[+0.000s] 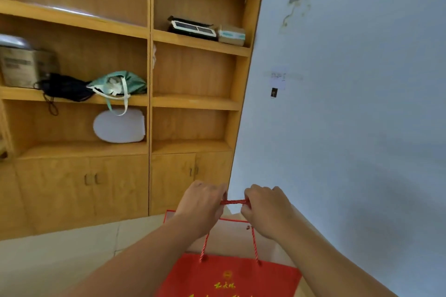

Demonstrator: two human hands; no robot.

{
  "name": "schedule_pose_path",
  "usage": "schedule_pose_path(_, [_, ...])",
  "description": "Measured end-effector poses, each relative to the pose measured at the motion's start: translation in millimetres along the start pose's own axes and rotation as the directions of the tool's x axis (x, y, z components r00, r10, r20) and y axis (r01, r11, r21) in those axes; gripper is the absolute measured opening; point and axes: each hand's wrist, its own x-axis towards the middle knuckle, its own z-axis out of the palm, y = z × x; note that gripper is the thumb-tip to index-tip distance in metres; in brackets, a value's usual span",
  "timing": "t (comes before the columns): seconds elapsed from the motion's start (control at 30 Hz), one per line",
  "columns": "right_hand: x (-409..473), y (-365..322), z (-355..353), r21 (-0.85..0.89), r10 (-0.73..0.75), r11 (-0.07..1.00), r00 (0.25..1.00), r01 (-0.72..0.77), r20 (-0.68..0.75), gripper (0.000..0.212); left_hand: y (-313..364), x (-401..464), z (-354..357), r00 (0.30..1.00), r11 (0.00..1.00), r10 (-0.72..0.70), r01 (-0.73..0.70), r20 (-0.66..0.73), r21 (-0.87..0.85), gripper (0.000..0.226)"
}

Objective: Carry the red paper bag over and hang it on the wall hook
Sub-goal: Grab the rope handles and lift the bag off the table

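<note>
Red twisted cord, the handle of the red paper bag, runs taut between two fists held low in front of the person. The left hand is closed around one end of the cord and the right hand is closed around the other, knuckles up, the two hands close together with only a short stretch of cord showing between them. The bag hangs below the hands with its mouth open, gold lettering on the near face, its lower part cut off by the frame. Both bare forearms reach in from below.

Ahead and to the right stands a pale wall with a small dark hook fixed under a scrap of paper, well above the hands and apart from the bag. To the left stands a wooden shelf unit; on it lie a green cloth bag, a black bag, a white oval lid and, higher up, a weighing scale
</note>
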Motion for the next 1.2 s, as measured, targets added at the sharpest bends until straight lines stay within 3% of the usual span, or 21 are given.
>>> schedule_pose_path(0.2, [79, -46, 35, -0.004, -0.074, 0.997, 0.997, 0.074, -0.014, 0.021, -97, 17, 16, 1.000, 0.997, -0.025, 0.026, 0.010, -0.072, 0.011])
schedule_pose_path(0.43, [179, -70, 85, 0.110, -0.085, 0.990, 0.996, 0.086, -0.015, 0.022, -198, 64, 51, 0.999, 0.995, -0.044, 0.046, 0.022, -0.090, 0.010])
schedule_pose_path(0.9, [420, -45, 169, 0.264, -0.092, 0.959, 0.994, 0.105, -0.060, 0.022, -363, 239, 127, 0.991, 0.990, -0.122, 0.126, 0.057, -0.058, 0.009])
schedule_pose_path(1.2, [552, -23, 222, 0.187, -0.056, 0.980, 0.998, 0.062, -0.037, 0.019, -458, 351, 191, 0.995, 0.986, -0.086, 0.091, 0.046, -0.139, 0.007])
